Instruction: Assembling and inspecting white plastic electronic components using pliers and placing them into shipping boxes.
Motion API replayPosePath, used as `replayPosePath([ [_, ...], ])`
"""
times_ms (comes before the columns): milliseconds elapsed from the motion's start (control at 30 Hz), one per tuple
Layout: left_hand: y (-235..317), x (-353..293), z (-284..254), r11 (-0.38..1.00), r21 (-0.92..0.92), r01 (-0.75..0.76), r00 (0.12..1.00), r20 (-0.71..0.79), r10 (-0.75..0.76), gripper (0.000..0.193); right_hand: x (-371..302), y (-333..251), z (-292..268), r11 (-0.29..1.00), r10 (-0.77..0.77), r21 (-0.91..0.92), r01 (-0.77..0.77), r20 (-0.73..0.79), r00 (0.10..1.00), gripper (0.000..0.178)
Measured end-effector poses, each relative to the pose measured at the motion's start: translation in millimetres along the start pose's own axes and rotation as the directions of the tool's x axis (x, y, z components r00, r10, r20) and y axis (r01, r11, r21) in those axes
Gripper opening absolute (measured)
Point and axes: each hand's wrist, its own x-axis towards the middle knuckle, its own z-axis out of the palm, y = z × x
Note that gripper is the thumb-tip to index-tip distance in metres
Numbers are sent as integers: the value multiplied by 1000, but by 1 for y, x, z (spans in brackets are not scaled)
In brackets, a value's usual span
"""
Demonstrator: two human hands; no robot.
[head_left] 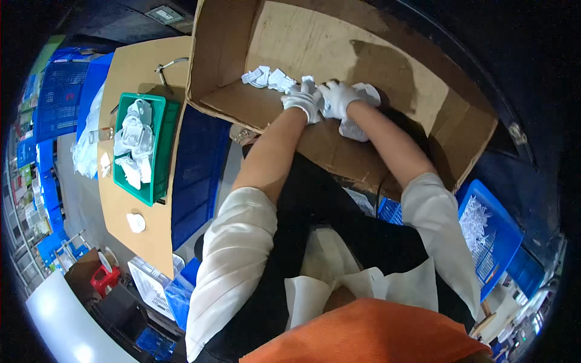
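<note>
Both my hands wear white gloves and are close together over the near side of a large cardboard box [212,72]. My left hand [302,104] is closed, and a small white plastic part [308,81] sticks up at its fingers. Right beside it, my right hand [336,99] has its fingers bent toward the left one; what they hold, if anything, is hidden. Several white plastic parts [260,77] lie in the box left of my left hand. More white pieces [367,94] lie beside and partly under my right hand and wrist.
To the left, a wooden table [127,209] carries a green crate [172,121] of white plastic parts [134,136] and a loose white piece [136,222]. A blue basket [505,227] with white scraps stands at the right. A white crate [151,284] sits on the lower left.
</note>
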Motion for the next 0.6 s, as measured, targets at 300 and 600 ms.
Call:
replayPosePath([
  [300, -40, 45, 37, 978, -155, -142, 945, -316, 87, 35, 30, -10, 24, 961, 130, 239, -137, 45, 991, 33],
  [600, -88, 92, 64, 978, -186, -96, 746, -664, -53, 21, 36, 4, 49, 956, -161, 246, 159, -12, 987, 22],
])
